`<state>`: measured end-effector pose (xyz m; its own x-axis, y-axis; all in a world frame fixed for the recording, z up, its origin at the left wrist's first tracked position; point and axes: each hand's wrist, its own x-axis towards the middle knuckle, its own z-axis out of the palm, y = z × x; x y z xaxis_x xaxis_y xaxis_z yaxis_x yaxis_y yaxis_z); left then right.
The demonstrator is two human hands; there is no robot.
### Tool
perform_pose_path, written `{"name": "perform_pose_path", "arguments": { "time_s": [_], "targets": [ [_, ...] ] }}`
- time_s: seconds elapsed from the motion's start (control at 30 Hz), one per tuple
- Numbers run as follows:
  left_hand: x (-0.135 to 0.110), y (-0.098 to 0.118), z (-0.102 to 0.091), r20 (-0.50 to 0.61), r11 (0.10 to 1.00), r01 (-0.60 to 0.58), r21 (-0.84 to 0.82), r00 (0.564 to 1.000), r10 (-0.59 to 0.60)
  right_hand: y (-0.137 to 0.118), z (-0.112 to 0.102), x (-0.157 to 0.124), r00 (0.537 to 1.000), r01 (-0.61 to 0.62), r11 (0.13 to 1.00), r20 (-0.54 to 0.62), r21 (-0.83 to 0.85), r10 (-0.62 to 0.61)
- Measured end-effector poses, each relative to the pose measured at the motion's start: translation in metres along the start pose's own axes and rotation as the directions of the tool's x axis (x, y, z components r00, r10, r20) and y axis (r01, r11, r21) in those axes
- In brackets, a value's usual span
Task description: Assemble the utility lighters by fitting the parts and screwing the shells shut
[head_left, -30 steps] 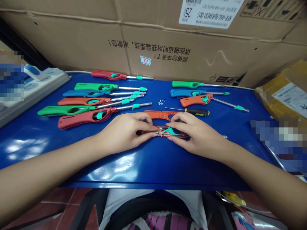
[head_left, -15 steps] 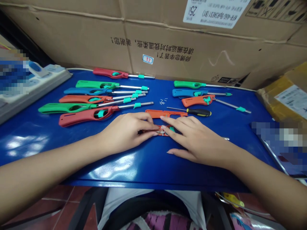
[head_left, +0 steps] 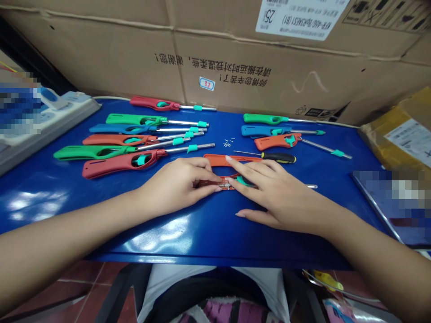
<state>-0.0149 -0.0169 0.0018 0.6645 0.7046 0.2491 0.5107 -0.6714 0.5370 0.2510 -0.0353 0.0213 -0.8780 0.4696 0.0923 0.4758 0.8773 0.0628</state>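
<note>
An opened orange lighter (head_left: 226,184) lies on the blue table between my hands, its inner parts and a teal trigger (head_left: 243,181) exposed. My left hand (head_left: 178,181) pinches its left end between thumb and fingers. Spread fingers of my right hand (head_left: 272,193) reach over it, one fingertip resting on the inner parts. Another fingertip is at the loose orange shell half (head_left: 217,160) just behind. The metal tube's tip (head_left: 312,186) shows past my right hand, which covers the rest of it.
A black-and-yellow screwdriver (head_left: 279,157) and several small screws (head_left: 228,143) lie behind the shell half. Several lighters, such as a red one (head_left: 114,164), lie at left; others, including a blue one (head_left: 256,130), at right. A cardboard box (head_left: 215,58) stands at the back.
The tube's tip has shifted slightly away from me and left, and more of the teal trigger shows. My right hand has moved slightly; my left hand keeps its pinch.
</note>
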Motion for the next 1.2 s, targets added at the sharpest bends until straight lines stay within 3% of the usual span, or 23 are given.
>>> {"name": "perform_pose_path", "arguments": {
  "time_s": [0.2, 0.43, 0.53, 0.7, 0.93, 1.2],
  "targets": [
    [0.0, 0.0, 0.001, 0.001, 1.0, -0.006, -0.012, 1.0, 0.006, 0.001, 0.004, -0.001, 0.999, 0.012, 1.0, 0.036, 0.005, -0.013],
    [0.0, 0.0, -0.002, -0.025, 0.999, -0.032, -0.019, 0.999, 0.031, 0.024, 0.008, -0.003, 0.987, -0.077, 0.993, -0.131, 0.09, 0.089],
    [0.0, 0.0, -0.006, -0.045, 0.999, -0.038, 0.022, 0.998, 0.039, 0.035, 0.004, -0.006, 0.979, -0.14, 0.986, -0.139, 0.094, 0.152],
    [0.003, -0.006, -0.01, -0.076, 0.994, -0.036, 0.102, 0.996, 0.044, 0.043, -0.011, -0.011, 0.968, -0.237, 0.962, -0.045, 0.135, 0.245],
    [0.006, -0.01, -0.006, -0.087, 0.998, 0.046, 0.047, 0.995, -0.042, 0.049, -0.021, -0.017, 0.936, -0.344, 0.875, 0.194, 0.34, 0.293],
    [0.007, -0.01, -0.006, 0.008, 0.998, 0.062, 0.013, 0.998, -0.062, 0.051, -0.013, -0.012, 0.87, -0.493, 0.666, 0.328, 0.56, 0.368]
  ]
}}
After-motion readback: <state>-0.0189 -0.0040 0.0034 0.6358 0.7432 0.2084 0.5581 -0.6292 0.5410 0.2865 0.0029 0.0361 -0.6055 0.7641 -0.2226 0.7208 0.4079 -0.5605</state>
